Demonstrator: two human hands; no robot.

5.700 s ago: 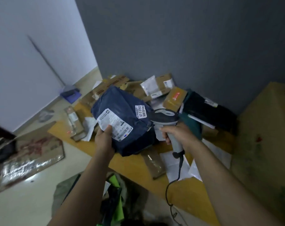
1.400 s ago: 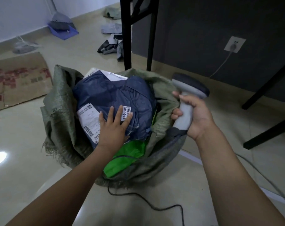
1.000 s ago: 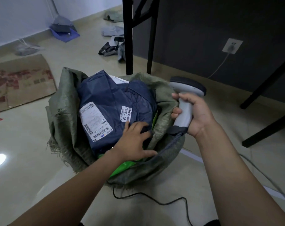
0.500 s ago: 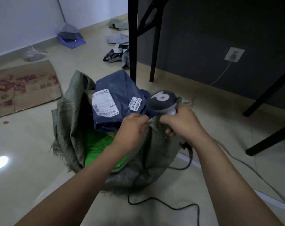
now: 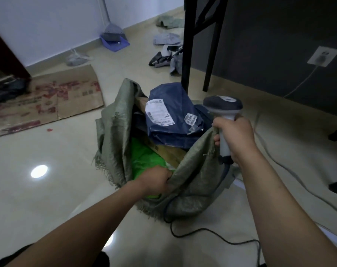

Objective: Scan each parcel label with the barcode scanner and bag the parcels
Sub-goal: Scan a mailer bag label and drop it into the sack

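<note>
A grey-green woven sack [image 5: 115,132] stands open on the floor. Inside lies a dark blue parcel [image 5: 175,120] with two white labels facing up, on top of a brown cardboard box [image 5: 169,153] and a green parcel [image 5: 144,158]. My left hand [image 5: 156,180] grips the sack's near rim. My right hand [image 5: 235,139] holds the grey barcode scanner [image 5: 223,108] by its handle and also pinches the sack's right rim. The scanner's black cable [image 5: 202,232] trails across the floor.
Black table legs [image 5: 188,45] rise just behind the sack. A flattened cardboard sheet [image 5: 48,101] lies to the left. Loose bags and clothes [image 5: 167,58] sit further back, with a dustpan [image 5: 113,39] by the white wall. A wall socket [image 5: 321,56] is at right.
My left hand left the blue parcel and slid along the sack's rim to the near side. My right hand pulled the rim rightward with the scanner, and the mouth widened.
</note>
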